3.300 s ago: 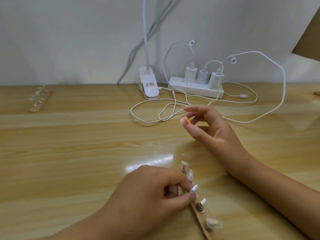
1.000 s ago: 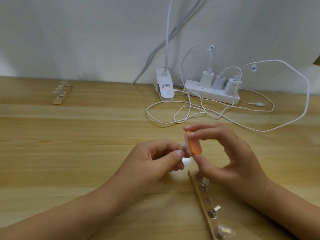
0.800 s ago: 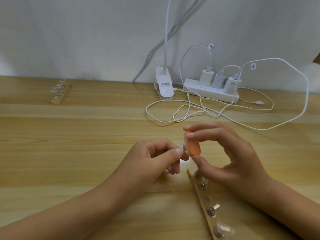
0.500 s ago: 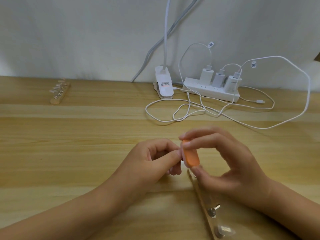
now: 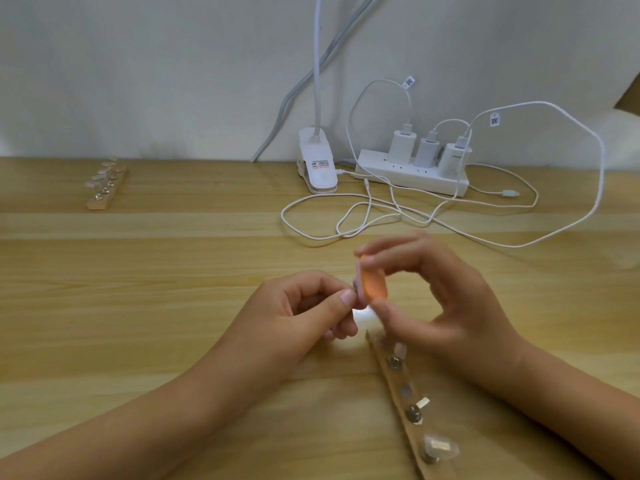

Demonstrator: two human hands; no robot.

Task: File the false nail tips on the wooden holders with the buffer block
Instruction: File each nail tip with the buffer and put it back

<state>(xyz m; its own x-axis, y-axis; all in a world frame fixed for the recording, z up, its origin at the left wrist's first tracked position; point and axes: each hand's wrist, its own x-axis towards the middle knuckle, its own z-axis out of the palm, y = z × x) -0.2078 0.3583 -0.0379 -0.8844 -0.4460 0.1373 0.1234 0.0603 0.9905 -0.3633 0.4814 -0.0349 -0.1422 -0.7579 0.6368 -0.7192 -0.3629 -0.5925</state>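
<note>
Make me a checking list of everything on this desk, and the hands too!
Surface: wooden table, glossy, with light glare near the hands.
Job's things: orange buffer block in the right hand; near holder with nail tips partly under that hand; second holder far left.
Clutter: clip lamp; power strip with three chargers.
Grippers: left hand pinches a small nail tip, mostly hidden, at the block; right hand holds the block between thumb and fingers.
Cables: white cables loop loose behind the hands.
Surroundings: plain pale wall.
</note>
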